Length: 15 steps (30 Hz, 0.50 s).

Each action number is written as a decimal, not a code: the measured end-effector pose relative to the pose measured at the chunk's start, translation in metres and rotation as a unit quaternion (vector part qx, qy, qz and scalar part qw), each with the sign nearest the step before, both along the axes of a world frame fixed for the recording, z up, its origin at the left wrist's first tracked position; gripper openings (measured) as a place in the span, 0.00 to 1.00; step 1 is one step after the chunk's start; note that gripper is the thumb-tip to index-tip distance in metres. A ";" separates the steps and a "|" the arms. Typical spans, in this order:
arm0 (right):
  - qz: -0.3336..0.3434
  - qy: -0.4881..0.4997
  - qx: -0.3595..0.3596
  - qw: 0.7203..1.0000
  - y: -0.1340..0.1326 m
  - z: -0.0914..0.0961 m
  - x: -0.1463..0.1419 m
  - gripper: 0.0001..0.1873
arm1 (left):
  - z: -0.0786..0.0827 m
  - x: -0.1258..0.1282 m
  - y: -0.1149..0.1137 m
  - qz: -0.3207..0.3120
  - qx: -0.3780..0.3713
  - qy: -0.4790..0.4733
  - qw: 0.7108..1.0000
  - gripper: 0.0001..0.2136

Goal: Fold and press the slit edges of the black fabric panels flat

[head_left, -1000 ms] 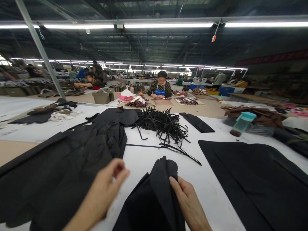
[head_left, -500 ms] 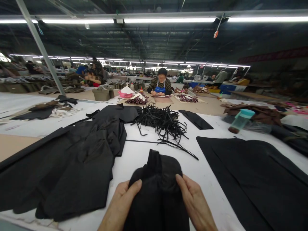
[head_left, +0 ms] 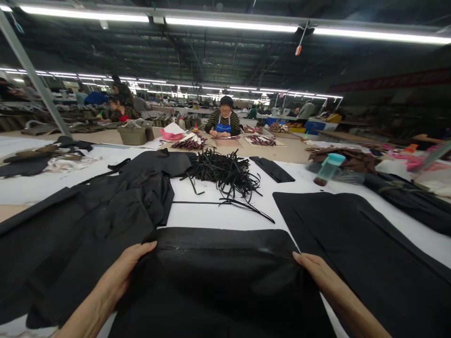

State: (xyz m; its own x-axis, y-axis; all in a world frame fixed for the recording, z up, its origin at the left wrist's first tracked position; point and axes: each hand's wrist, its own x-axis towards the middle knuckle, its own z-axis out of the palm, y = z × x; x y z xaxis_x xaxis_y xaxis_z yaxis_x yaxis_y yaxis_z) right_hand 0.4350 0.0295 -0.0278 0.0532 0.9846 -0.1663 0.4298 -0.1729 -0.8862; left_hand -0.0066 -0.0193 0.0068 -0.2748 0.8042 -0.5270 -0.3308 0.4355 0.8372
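A black fabric piece (head_left: pixel 221 277) lies spread wide and flat on the white table in front of me. My left hand (head_left: pixel 121 272) grips its left edge near the top corner, thumb on top. My right hand (head_left: pixel 317 274) grips its right edge the same way. Both hands are pulled apart, holding the cloth taut between them.
A heap of black fabric pieces (head_left: pixel 88 225) lies to the left and a flat stack (head_left: pixel 359 244) to the right. Black strips (head_left: pixel 225 173) are piled ahead, with a teal-lidded bottle (head_left: pixel 326 169) at right. A person in a blue apron (head_left: pixel 223 123) sits across at another table.
The bunched black piece has been opened out flat. My hands moved from its middle outward to its left and right edges.
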 end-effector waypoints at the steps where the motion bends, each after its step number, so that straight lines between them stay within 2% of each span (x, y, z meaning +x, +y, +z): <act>1: 0.016 -0.004 -0.013 1.000 0.000 -0.004 0.000 0.25 | -0.004 0.003 0.004 -0.018 0.006 0.021 1.000 0.12; 3: 0.024 -0.036 -0.035 0.998 0.001 -0.010 0.002 0.26 | -0.012 0.006 0.012 -0.038 0.018 0.073 0.996 0.16; 5: 0.003 -0.074 -0.039 0.996 0.002 -0.016 0.005 0.26 | -0.019 0.007 0.016 -0.037 0.030 0.128 0.991 0.19; 8: -0.019 -0.089 -0.041 0.995 -0.003 -0.019 0.013 0.25 | -0.024 0.004 0.010 -0.029 0.031 0.194 0.980 0.23; 10: -0.047 -0.045 -0.070 0.995 -0.012 -0.019 0.020 0.24 | -0.026 0.003 -0.005 -0.038 0.007 0.216 0.976 0.29; 13: -0.092 0.060 -0.135 0.985 -0.039 -0.023 0.032 0.26 | -0.036 0.005 -0.044 -0.061 -0.016 0.196 0.979 0.45; 15: -0.073 0.076 -0.131 0.986 -0.063 -0.028 0.038 0.30 | -0.048 0.007 -0.074 -0.057 0.011 0.199 0.978 0.47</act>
